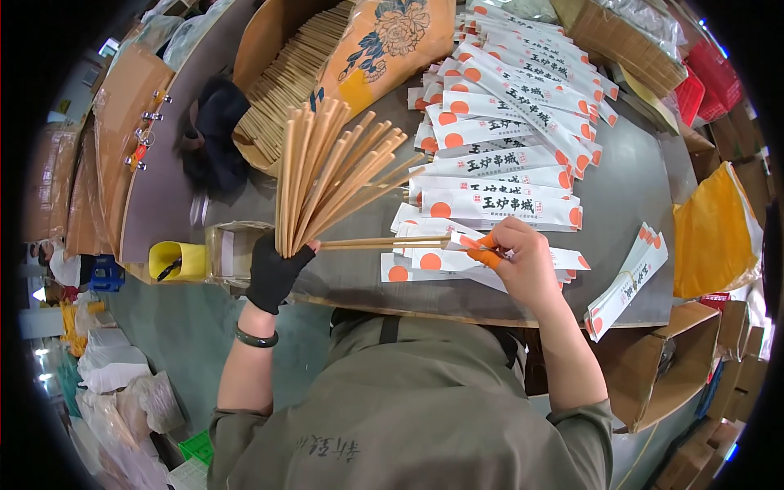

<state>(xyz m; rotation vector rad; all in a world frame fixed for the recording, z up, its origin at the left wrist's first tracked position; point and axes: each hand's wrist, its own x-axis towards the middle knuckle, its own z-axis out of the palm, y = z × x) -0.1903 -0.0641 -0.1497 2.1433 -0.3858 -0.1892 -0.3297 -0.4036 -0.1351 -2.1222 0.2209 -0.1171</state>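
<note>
My left hand [278, 273], in a black fingerless glove, is closed around a fanned bundle of wooden chopsticks [314, 184] standing upright from the fist. From its fingertips a pair of chopsticks [367, 243] stretches level to the right, its far ends at the mouth of a white paper sleeve [464, 238]. How far the tips sit inside cannot be made out. My right hand [527, 261], with orange covers on the fingertips, pinches that sleeve. Beneath and beyond it, white chopstick sleeves with orange dots [510, 204] lie in overlapping heaps on the grey table [351, 282].
An open carton [245, 135] full of loose chopsticks stands at the back left, beside a dark cloth [216, 135]. A yellow container [178, 261] is at the left edge. Some sleeves [627, 282] lie bundled at the right edge, above a cardboard box [665, 367].
</note>
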